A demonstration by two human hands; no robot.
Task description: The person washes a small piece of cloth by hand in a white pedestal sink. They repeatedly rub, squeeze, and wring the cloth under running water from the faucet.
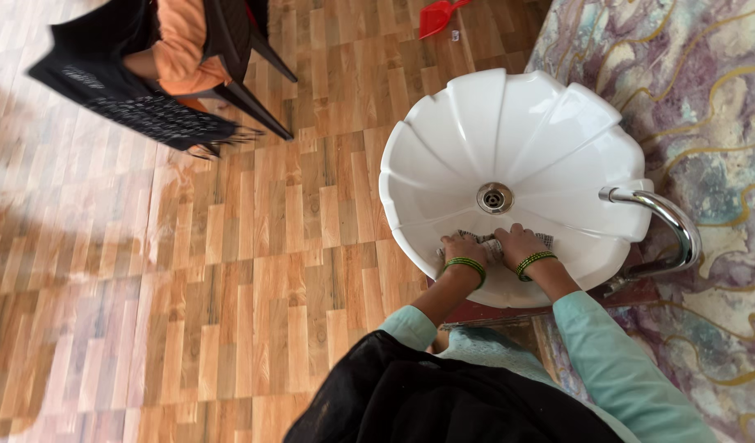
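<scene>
1. The person's left hand (464,248) and right hand (519,243) lie side by side inside a white washbasin (509,131), both pressed down on a small patterned cloth (494,244).
2. The cloth sits low on the basin's near wall, just below the metal drain (495,198); its edges show to the left of the left hand, between the 2 hands and to the right of the right hand.
3. Both hands have the fingers curled over the cloth, closed on it rather than spread flat; how tightly they grip cannot be told.
4. Each wrist carries green bangles (466,265), and light teal sleeves (615,361) cover the forearms.
5. The basin is round with scalloped, petal-like ribs running down to the drain, and its surface looks clean and glossy.
6. A curved chrome tap (669,221) arches over the basin's right rim.
7. To the right of the basin runs a marbled surface (689,98) in purple, grey and gold veins.
8. The floor (254,271) is patterned in short wood-look planks of orange and pale brown.
9. At the upper left, well apart from the basin, stands a dark chair (238,49) with someone in orange clothing (180,41) and a dark fringed cloth (123,90) hanging over it.
10. A red plastic scoop (436,16) lies on the floor at the top edge.
</scene>
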